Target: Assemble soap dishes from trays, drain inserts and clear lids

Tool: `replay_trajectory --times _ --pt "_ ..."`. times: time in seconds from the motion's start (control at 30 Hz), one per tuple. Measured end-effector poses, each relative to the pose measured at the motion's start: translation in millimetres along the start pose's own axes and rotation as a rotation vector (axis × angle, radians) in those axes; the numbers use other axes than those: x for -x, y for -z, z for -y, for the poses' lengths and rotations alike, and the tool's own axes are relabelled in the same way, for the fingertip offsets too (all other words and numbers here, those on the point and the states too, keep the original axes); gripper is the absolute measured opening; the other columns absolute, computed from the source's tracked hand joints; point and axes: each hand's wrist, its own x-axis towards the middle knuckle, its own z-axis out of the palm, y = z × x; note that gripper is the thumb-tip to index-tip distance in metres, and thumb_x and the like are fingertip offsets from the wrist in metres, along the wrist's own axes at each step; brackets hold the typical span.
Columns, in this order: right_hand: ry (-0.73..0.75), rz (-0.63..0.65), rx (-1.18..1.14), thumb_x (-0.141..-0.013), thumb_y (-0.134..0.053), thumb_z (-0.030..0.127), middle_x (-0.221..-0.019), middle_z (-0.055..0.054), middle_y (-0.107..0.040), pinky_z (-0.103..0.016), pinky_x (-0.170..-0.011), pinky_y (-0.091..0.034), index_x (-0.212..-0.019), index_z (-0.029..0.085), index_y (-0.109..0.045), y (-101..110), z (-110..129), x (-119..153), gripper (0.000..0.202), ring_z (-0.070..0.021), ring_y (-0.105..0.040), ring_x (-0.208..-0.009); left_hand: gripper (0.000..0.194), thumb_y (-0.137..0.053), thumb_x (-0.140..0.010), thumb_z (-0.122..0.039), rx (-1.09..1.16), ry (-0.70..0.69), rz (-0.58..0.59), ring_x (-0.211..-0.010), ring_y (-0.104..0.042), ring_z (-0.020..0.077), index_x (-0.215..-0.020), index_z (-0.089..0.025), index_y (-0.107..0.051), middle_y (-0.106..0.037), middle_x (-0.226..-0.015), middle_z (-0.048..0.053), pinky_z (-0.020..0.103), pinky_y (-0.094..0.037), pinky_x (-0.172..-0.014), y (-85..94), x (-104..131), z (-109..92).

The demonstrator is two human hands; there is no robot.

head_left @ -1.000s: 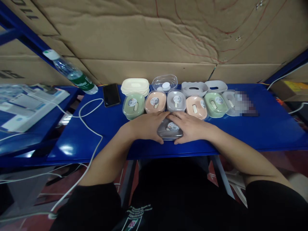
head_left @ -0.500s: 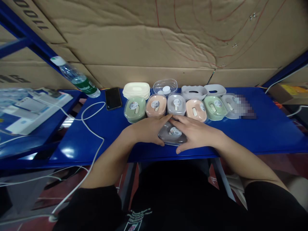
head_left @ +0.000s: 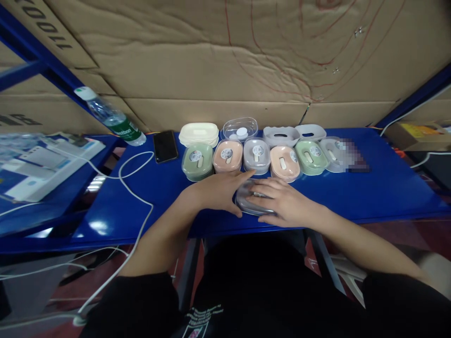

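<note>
A dark grey lidded box (head_left: 245,199) lies near the front edge of the blue table (head_left: 338,197). My left hand (head_left: 221,191) rests at its left side, thumb and fingers spread along it. Across the lid lies my right hand (head_left: 282,199), fingers apart, partly hiding the label. Behind them stands a row of lidded boxes: green (head_left: 198,160), pink (head_left: 228,156), grey (head_left: 257,155), another pink (head_left: 284,162), another green (head_left: 312,157) and a pale grey one (head_left: 334,153). Neither hand is wrapped round the dark box.
Cream lids (head_left: 199,134), a clear lid (head_left: 240,127) and grey trays (head_left: 281,136) stand at the back. On the left are a phone (head_left: 165,146), a leaning water bottle (head_left: 112,117), a white cable (head_left: 152,205) and a power strip (head_left: 45,173). Cardboard (head_left: 183,65) rises behind.
My right hand has moved from the right side of the dark grey box onto its lid, covering more of the label. My left hand stays beside it. The camera view has shifted slightly.
</note>
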Motion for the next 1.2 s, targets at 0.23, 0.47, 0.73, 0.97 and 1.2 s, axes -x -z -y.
replay_trajectory --times 0.23,0.47,0.73,0.97,1.2 --pt "-0.171 -0.102 0.072 -0.100 -0.072 0.034 -0.160 -0.012 -0.068 -0.065 -0.117 -0.056 -0.158 0.026 -0.063 -1 24 57 0.059 -0.0392 -0.057 -0.154 0.122 -0.100 -0.073 -0.061 0.014 0.008 0.023 -0.152 -0.061 0.0392 -0.173 -0.024 -0.041 -0.058 -0.169 0.018 0.048 -0.053 -0.120 8.3 1 -6" --pt "-0.493 -0.225 0.207 -0.095 -0.077 0.033 -0.151 -0.014 -0.074 -0.068 -0.114 -0.059 -0.143 0.025 -0.068 16 10 135 0.050 -0.0429 -0.065 -0.145 0.104 -0.091 -0.087 -0.060 0.068 0.079 0.021 -0.135 -0.073 0.0346 -0.172 -0.022 -0.044 -0.071 -0.155 0.016 0.042 -0.058 -0.107 10.9 -2 -9" --pt "-0.863 -0.392 0.434 -0.096 -0.073 0.048 -0.138 -0.021 -0.078 -0.063 -0.114 -0.058 -0.126 0.023 -0.071 22 -7 206 0.039 -0.0456 -0.070 -0.138 0.043 -0.073 -0.105 -0.043 -0.128 -0.107 -0.404 -0.133 -0.070 0.0322 -0.142 -0.021 -0.072 -0.074 -0.145 0.015 0.050 -0.054 -0.114 -20.3 -41 -36" --pt "-1.085 -0.424 0.603 -0.098 -0.063 0.066 -0.141 -0.027 -0.076 -0.065 -0.117 -0.053 -0.125 0.017 -0.073 20 -36 220 0.057 -0.0476 -0.068 -0.139 0.054 -0.078 -0.102 -0.037 -0.348 -0.216 -0.445 -0.155 -0.052 0.0393 -0.151 -0.018 -0.067 -0.060 -0.164 0.020 0.054 -0.045 -0.122 -37.8 -99 -59" --pt "-0.824 -0.413 0.559 -0.098 -0.072 0.062 -0.150 -0.024 -0.070 -0.068 -0.120 -0.049 -0.142 0.017 -0.069 24 -26 162 0.063 -0.0466 -0.064 -0.142 0.038 -0.069 -0.108 -0.040 -0.359 -0.112 -0.422 -0.146 -0.059 0.0386 -0.139 -0.020 -0.076 -0.069 -0.153 0.017 0.055 -0.043 -0.116 -40.3 -124 -61"
